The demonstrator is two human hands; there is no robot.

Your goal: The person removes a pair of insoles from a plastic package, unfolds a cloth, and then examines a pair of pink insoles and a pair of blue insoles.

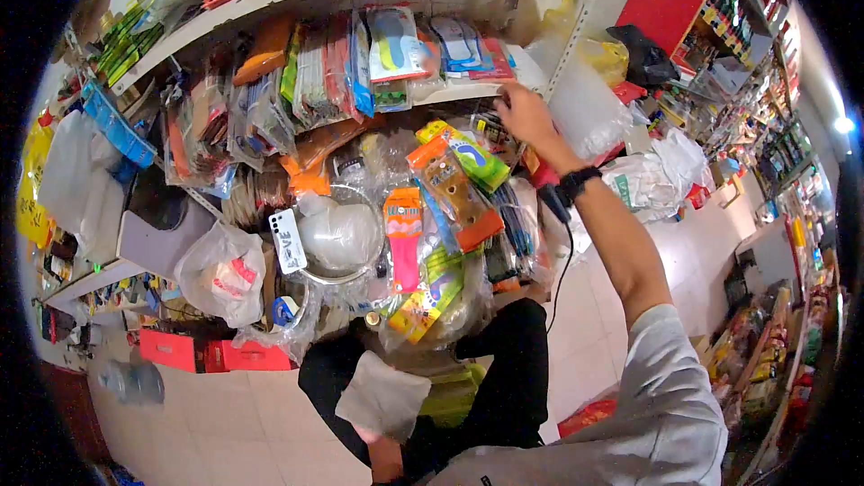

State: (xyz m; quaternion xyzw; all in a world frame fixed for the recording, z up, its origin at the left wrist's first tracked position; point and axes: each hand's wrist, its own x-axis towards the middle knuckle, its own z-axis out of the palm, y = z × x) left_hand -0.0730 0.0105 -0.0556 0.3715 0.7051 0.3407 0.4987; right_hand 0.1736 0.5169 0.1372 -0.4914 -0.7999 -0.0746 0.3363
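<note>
My right hand [525, 114] reaches out at the upper centre, at the front edge of the shelf [450, 90], above packets in clear wrap; its fingers are bent and I cannot make out anything in them. Low in the view, over my lap, a translucent whitish bag [383, 396] covers most of my left hand [371, 436], whose fingers are hidden. Between the hands lies a pile with an orange and pink packet [405, 238], a brown and orange packet [457, 196] and a green and yellow packet [470, 157].
A white phone [288, 241] rests beside a round metal-rimmed bowl [338, 277] holding clear plastic. A white plastic bag [223, 274] is at the left, above red boxes [216, 353]. A black cable [560, 283] hangs below my right wrist. Bagged goods stand along the right.
</note>
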